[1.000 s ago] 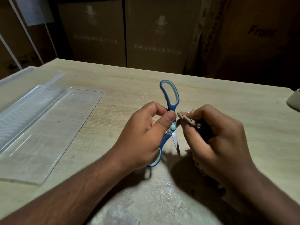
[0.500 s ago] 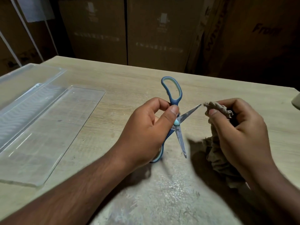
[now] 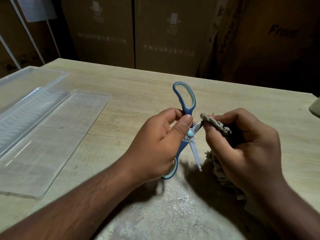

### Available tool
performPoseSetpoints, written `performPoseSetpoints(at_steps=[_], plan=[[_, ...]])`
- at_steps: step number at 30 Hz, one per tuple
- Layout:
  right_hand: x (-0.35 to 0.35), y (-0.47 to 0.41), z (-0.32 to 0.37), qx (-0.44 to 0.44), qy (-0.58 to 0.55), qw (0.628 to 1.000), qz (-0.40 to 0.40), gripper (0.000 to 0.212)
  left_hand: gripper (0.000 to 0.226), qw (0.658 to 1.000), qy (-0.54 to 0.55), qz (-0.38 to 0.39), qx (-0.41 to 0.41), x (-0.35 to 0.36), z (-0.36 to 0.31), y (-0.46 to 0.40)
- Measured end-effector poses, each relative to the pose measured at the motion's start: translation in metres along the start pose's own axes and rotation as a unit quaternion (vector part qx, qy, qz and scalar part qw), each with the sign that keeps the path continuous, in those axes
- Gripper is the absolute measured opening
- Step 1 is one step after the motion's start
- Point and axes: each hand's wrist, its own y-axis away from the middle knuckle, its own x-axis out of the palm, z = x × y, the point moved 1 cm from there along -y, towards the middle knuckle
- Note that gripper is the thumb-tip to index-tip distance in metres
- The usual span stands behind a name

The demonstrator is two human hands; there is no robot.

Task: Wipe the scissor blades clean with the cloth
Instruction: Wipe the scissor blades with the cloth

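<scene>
Gripping the open blue scissors (image 3: 187, 129) near the pivot, the left hand (image 3: 155, 146) curls thumb-up. The right hand (image 3: 242, 149) pinches the cloth (image 3: 214, 124) around the upper blade.

Dim scene, lit from above; soft shadows, blurred edges.

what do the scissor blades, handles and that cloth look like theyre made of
Blades: bare metal, seemingly steel, grey with a dull shine. Handles: blue moulded plastic, probably a softer pale lining inside the loops. Cloth: woven fabric, beige, matte and crumpled, maybe cotton.
</scene>
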Motion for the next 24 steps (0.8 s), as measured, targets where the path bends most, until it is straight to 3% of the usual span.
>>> performPoseSetpoints(at_steps=[11, 16, 24], plan=[[-0.017, -0.01, -0.025, 0.099, -0.003, 0.992, -0.073, 0.02, 0.022, 1.0, -0.021, -0.002, 0.02, -0.001, -0.009, 0.005], [-0.01, -0.006, -0.003, 0.034, -0.036, 0.998, -0.049, 0.013, 0.024, 1.0, -0.015, -0.02, -0.003, -0.006, 0.0, 0.001], [-0.004, -0.003, -0.003, -0.059, 0.053, 0.996, 0.033, 0.018, 0.026, 0.998, -0.05, -0.044, -0.004, -0.001, 0.0, 0.001]])
